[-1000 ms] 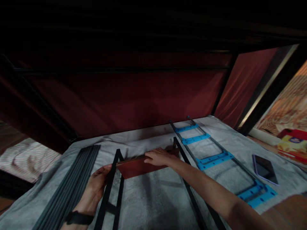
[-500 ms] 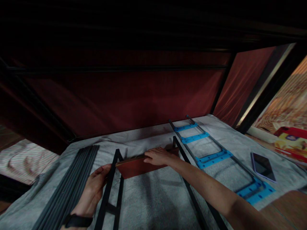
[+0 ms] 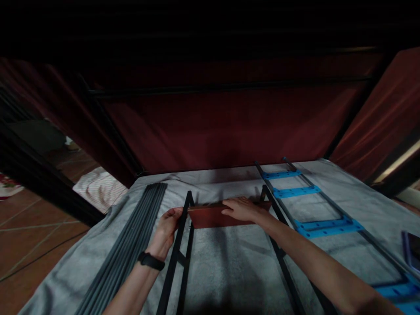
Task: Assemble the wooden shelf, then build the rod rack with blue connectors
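Note:
A dark red-brown board [image 3: 213,216] spans between two black metal side frames, the left frame [image 3: 179,258] and the right frame [image 3: 278,245], standing on a grey cloth [image 3: 223,271]. My left hand [image 3: 167,229] curls around the left frame's upright at the board's left end, a black watch on the wrist. My right hand [image 3: 243,209] lies flat on top of the board, near its right end, fingers stretched out and pressing down.
A bundle of dark grey rods [image 3: 131,249] lies along the cloth's left side. A black frame with blue cross plates [image 3: 328,225] lies flat at the right. A phone [image 3: 414,249] sits at the right edge. Dark red curtains hang behind; tiled floor at left.
The view has swung to the left, so everything sits further right in the picture. Both hands keep their places on the frame and the board.

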Demonstrator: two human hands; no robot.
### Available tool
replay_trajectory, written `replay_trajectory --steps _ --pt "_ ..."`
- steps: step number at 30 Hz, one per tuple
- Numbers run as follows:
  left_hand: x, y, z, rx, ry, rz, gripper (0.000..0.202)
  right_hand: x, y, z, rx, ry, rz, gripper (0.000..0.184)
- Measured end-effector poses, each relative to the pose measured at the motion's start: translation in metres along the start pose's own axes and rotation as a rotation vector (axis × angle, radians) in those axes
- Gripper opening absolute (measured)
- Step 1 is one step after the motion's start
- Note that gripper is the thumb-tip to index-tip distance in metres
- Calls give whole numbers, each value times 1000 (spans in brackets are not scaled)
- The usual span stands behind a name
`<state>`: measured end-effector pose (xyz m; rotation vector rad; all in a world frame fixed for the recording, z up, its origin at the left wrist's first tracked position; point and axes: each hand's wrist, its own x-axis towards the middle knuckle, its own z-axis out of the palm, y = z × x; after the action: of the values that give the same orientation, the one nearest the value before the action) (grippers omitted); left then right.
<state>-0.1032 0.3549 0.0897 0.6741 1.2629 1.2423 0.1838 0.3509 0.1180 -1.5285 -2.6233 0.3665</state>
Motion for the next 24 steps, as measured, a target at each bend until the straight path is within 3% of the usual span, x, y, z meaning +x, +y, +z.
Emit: replay_trajectory --steps 24 --pt "-7 -2 -6 -56 -11 7 17 -1 1 6 25 12 11 30"
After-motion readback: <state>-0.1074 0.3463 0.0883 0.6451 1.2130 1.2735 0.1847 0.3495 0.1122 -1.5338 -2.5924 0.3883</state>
